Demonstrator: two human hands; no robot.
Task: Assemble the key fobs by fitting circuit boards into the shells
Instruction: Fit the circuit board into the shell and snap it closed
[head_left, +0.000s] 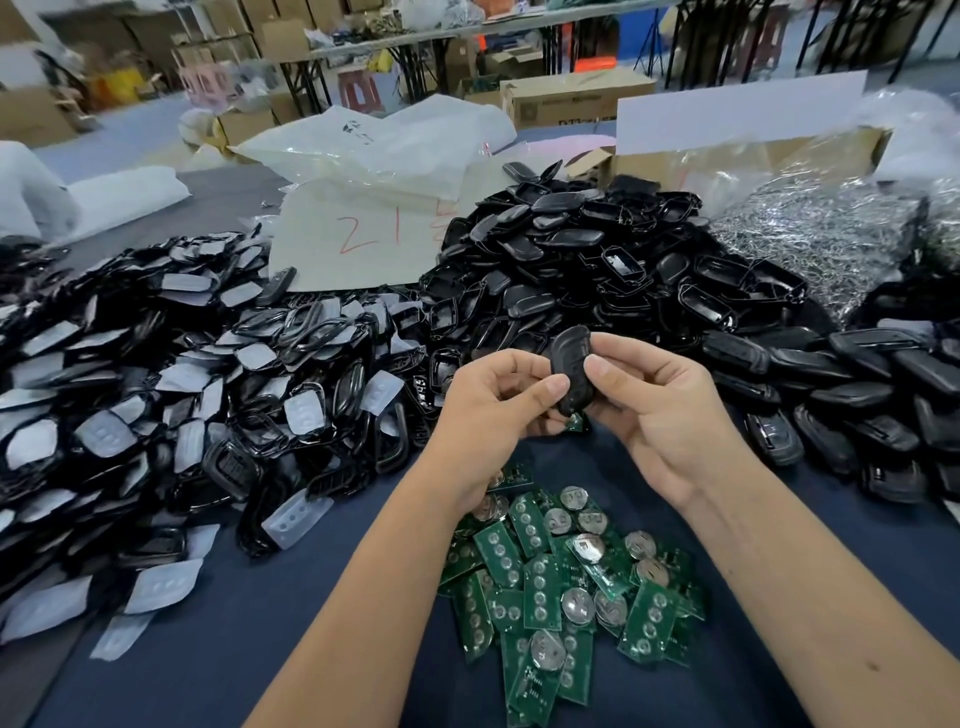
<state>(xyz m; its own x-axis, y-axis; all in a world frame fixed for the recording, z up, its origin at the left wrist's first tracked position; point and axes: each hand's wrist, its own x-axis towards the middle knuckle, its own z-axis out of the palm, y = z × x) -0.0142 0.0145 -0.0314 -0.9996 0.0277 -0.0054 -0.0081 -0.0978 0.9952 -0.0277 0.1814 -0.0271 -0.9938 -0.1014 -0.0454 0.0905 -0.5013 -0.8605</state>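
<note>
We hold 1 black oval plastic key fob shell (568, 364) up in front of us, above the dark blue cloth-covered table (218, 649), with both hands on it. Our left hand (493, 405) grips it from the left side: the thumb lies across its lower face and the other fingers curl in behind it. Our right hand (654, 400) pinches it from the right, thumb tip pressed on the front near the middle and the fingers wrapped round the back edge. The shell stands nearly upright, its narrow top tilted a little to the right. Whether a board already sits inside it we cannot tell, since only the dark outer face shows.

Directly below our wrists lies a loose heap of green rectangular circuit boards (561, 582), many carrying round silver coin cells, some face up and some overlapping. 1 more green board corner (575, 423) peeks out just under our left fingers.

To the left spreads a wide pile of glossy black shell frames with pale grey rubber button pads (171, 405). Behind our hands rises a tall mound of black shell halves (597, 260), and to the right a row of closed black fobs (841, 395) lies on the cloth. Behind that sits a clear bag of small metal parts (810, 234), beside white plastic bags (363, 150), 1 marked with red handwriting.
</note>
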